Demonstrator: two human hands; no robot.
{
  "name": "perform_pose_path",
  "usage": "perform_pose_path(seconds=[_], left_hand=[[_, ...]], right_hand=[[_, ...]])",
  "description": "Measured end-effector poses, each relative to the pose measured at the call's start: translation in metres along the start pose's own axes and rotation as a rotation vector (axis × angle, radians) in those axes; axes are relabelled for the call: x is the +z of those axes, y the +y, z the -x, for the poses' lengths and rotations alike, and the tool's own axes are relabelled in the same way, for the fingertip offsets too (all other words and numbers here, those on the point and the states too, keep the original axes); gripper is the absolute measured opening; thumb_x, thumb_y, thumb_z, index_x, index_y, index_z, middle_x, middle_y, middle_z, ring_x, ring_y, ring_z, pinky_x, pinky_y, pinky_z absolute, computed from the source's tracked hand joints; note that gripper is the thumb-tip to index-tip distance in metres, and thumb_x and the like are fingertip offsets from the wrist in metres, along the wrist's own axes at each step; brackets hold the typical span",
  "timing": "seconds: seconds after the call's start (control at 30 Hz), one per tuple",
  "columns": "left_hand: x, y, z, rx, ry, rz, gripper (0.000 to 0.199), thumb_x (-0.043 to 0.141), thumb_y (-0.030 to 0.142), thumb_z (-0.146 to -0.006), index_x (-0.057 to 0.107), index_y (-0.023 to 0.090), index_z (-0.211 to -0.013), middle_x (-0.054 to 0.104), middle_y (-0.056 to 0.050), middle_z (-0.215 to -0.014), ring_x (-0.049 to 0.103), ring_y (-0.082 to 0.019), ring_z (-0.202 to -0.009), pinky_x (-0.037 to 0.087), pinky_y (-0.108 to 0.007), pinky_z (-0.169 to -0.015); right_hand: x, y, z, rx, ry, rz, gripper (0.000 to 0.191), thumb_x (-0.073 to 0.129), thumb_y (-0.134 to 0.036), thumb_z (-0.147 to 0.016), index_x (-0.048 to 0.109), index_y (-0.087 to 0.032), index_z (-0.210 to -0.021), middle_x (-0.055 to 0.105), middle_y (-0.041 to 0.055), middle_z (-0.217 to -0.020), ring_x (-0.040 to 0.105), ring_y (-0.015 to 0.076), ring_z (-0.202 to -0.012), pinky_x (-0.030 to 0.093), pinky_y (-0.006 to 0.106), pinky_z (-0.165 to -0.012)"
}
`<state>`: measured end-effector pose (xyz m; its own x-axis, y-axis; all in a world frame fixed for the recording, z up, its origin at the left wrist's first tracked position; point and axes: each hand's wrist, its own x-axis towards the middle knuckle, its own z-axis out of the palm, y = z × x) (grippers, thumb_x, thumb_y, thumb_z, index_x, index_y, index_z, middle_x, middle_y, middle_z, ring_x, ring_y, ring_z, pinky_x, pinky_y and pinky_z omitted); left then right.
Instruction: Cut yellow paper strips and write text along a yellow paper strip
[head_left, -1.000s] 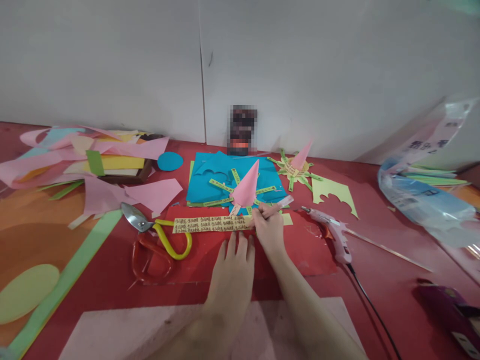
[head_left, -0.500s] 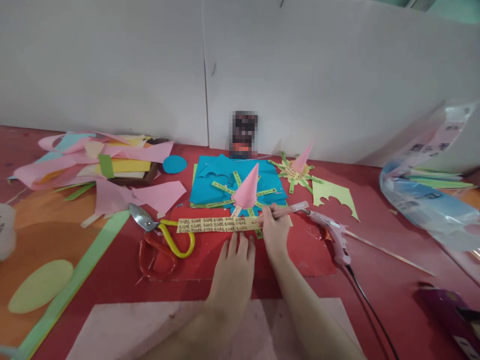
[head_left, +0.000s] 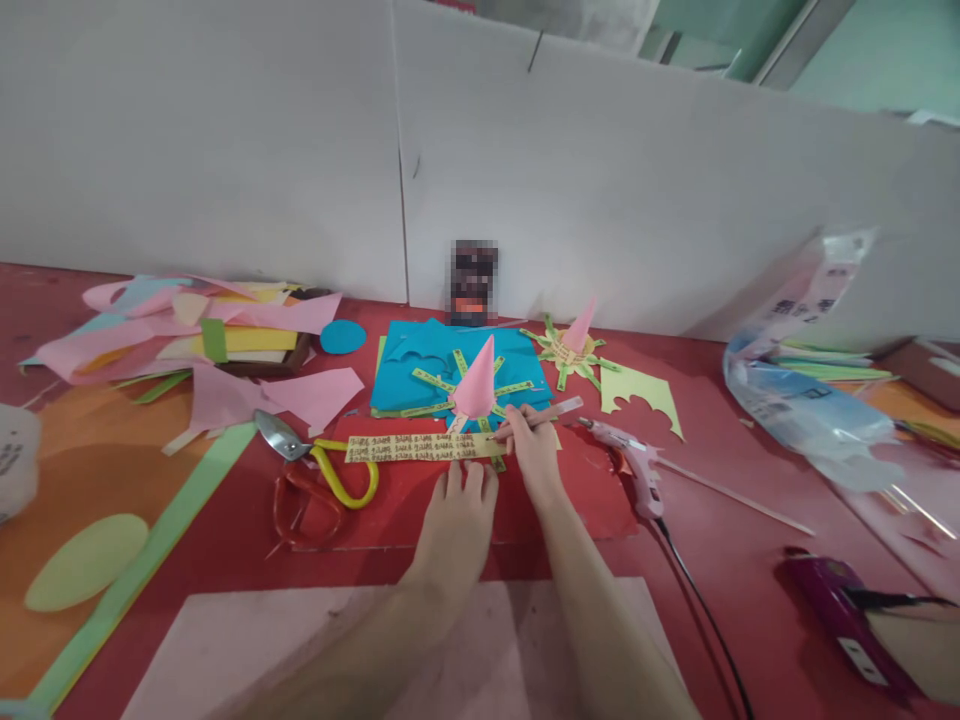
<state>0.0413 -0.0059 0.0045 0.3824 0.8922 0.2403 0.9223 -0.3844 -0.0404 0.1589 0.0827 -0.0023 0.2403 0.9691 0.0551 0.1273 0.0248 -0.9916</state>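
A pale yellow paper strip (head_left: 409, 447) covered with rows of handwriting lies across the red sheet (head_left: 555, 510). My left hand (head_left: 457, 510) rests flat with its fingertips at the strip's lower edge. My right hand (head_left: 531, 450) grips a pen (head_left: 561, 408), its tip on the strip right of the written rows. Just behind the strip, a pink paper cone (head_left: 477, 380) stands amid written green and yellow strips on blue paper (head_left: 390, 375). A similar piece with a pink cone (head_left: 579, 328) sits behind and to the right.
Scissors (head_left: 322, 470) with red and yellow handles lie left of the strip. On the right are a pink glue gun (head_left: 637, 465) with its cord, a plastic bag (head_left: 810, 390) and a purple power strip (head_left: 847, 620). Paper scraps (head_left: 210, 330) are heaped at left.
The view has shifted, so most things appear further left and more shows at the right. Both hands keep their places at the strip, with the pen still in my right hand.
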Motion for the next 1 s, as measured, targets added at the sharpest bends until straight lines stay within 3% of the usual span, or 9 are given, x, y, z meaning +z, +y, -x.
perform_pose_path(seconds=[0.23,0.47,0.7,0.83,1.0], left_hand=[[-0.014,0.016,-0.01,-0.047,-0.073,0.0,0.033,0.048,0.004,-0.081,0.058,0.011,-0.111,0.058,-0.019,-0.11,0.059,-0.032,-0.104,0.053,-0.04,-0.075],[-0.006,0.035,-0.011,-0.168,-0.05,-0.024,0.034,0.04,0.003,-0.084,0.058,0.009,-0.111,0.059,-0.022,-0.112,0.058,-0.035,-0.109,0.052,-0.045,-0.076],[-0.005,0.026,-0.008,-0.118,-0.011,-0.08,0.037,0.038,0.002,-0.083,0.057,0.002,-0.114,0.06,-0.023,-0.107,0.06,-0.031,-0.102,0.052,-0.041,-0.081],[-0.005,0.019,-0.009,-0.078,0.018,-0.098,0.037,0.04,0.004,-0.083,0.058,0.004,-0.115,0.061,-0.018,-0.101,0.061,-0.027,-0.092,0.052,-0.04,-0.078],[-0.001,0.015,-0.009,-0.054,0.04,-0.131,0.037,0.04,0.005,-0.082,0.061,0.01,-0.113,0.06,-0.013,-0.099,0.059,-0.024,-0.086,0.053,-0.037,-0.073]], right_hand=[[-0.002,0.002,0.001,-0.042,-0.042,-0.083,0.033,0.054,-0.043,-0.08,0.044,-0.021,-0.058,0.049,-0.006,-0.037,0.045,0.0104,-0.036,0.041,0.024,-0.048],[-0.007,0.001,0.004,-0.063,-0.087,-0.056,0.033,0.055,-0.046,-0.08,0.045,-0.021,-0.06,0.051,-0.0056,-0.041,0.047,0.01,-0.037,0.043,0.024,-0.05],[-0.003,-0.001,0.005,-0.056,-0.08,-0.044,0.033,0.055,-0.044,-0.081,0.045,-0.021,-0.06,0.045,-0.0071,-0.036,0.052,0.0123,-0.043,0.043,0.023,-0.052],[-0.001,-0.004,0.003,-0.025,0.026,-0.027,0.035,0.053,-0.045,-0.081,0.044,-0.021,-0.057,0.047,-0.0058,-0.038,0.046,0.0112,-0.038,0.039,0.023,-0.045],[-0.002,-0.012,0.008,-0.155,0.091,0.031,0.036,0.052,-0.044,-0.082,0.043,-0.021,-0.056,0.05,-0.0043,-0.043,0.05,0.0115,-0.043,0.041,0.023,-0.047]])
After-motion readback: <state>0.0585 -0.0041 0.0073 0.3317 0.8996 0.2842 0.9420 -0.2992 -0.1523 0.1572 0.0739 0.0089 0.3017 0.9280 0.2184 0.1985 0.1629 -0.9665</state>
